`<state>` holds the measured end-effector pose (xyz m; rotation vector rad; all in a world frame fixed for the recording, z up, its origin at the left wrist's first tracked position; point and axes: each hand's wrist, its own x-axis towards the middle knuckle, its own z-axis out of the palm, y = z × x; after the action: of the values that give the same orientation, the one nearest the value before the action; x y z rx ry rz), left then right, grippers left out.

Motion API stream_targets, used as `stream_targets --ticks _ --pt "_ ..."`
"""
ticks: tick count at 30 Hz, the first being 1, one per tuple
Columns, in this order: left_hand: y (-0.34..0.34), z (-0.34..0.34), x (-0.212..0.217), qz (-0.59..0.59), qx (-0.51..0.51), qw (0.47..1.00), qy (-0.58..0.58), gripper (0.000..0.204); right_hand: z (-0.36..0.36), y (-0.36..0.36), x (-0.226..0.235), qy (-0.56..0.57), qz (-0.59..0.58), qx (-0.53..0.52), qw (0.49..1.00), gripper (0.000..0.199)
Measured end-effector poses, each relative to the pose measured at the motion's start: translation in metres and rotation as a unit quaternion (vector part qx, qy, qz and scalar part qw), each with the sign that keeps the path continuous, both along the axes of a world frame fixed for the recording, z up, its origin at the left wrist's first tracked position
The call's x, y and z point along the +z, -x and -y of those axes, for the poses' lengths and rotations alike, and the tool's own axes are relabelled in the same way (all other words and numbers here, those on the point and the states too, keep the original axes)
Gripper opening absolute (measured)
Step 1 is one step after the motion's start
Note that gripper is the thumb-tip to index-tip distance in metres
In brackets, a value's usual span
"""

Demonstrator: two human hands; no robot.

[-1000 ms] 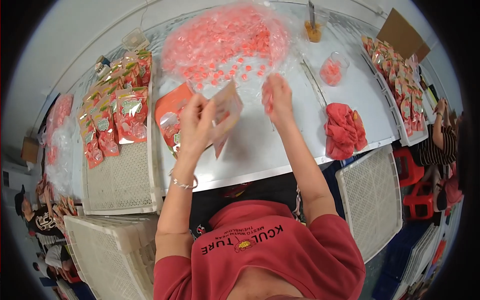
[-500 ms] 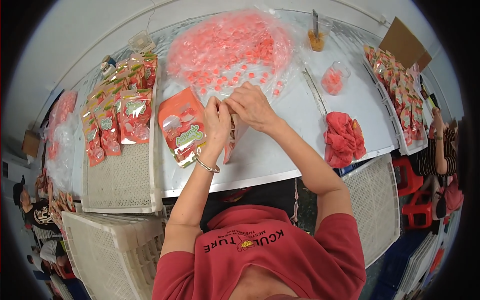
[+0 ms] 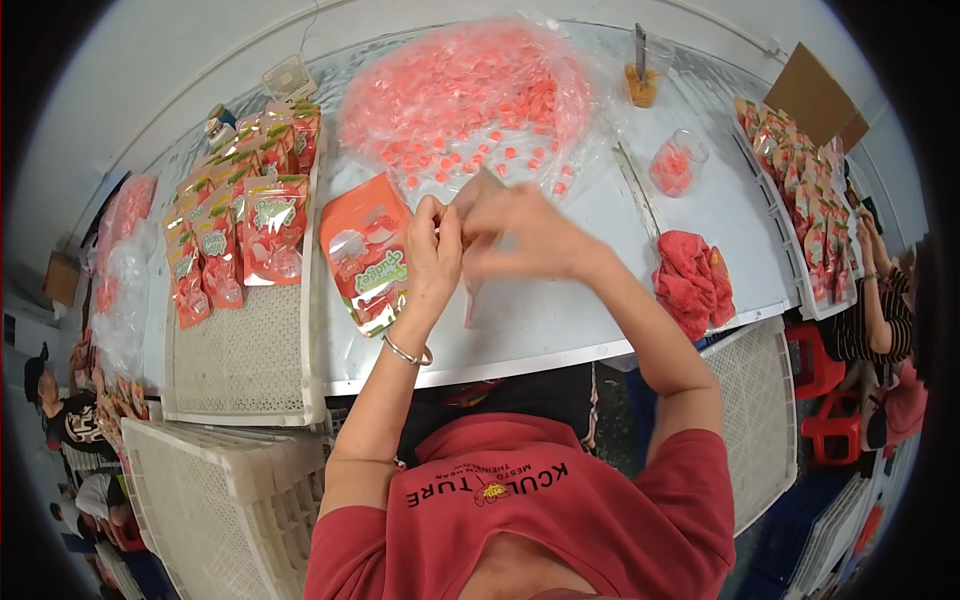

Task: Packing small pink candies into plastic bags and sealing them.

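Note:
My left hand (image 3: 436,245), a bangle on its wrist, pinches the upper edge of a candy pouch (image 3: 474,300) that stands tilted over the table. Beside it, my right hand (image 3: 525,235) is smeared by motion, and whether its fingers grip the pouch cannot be made out. Part of the pouch is hidden behind both hands. Another red-orange pouch (image 3: 366,255) with printed fruit pictures lies flat just left of my left hand. Beyond my hands, a large clear plastic bag (image 3: 450,95) full of pink-red candies spreads open, with loose pieces at its near side.
A pale tray (image 3: 235,345) at left carries several standing filled pouches (image 3: 275,225). To the right are a clear cup of pink candies (image 3: 676,165), a cup with yellowish contents (image 3: 643,85) and a crumpled red cloth (image 3: 690,285). Another pouch tray (image 3: 800,230) stands far right, near a co-worker.
My right hand has come away from the pinch at the pouch's top and turned, blurring as it moves. The pouch's upper part now shows above it. My left hand keeps its hold.

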<state>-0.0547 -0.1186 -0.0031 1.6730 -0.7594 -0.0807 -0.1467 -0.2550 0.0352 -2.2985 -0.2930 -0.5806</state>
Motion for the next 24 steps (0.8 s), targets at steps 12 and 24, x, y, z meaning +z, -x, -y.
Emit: stream_targets --ticks 12,24 --pt "-0.023 -0.064 0.021 -0.131 0.029 0.977 0.168 0.023 0.095 -0.072 0.004 -0.302 -0.073 -0.055 0.949 0.051" --pt "-0.015 -0.108 0.017 -0.216 0.015 0.965 0.148 0.023 0.096 -0.16 -0.191 0.125 -0.066 -0.377 0.915 0.033"
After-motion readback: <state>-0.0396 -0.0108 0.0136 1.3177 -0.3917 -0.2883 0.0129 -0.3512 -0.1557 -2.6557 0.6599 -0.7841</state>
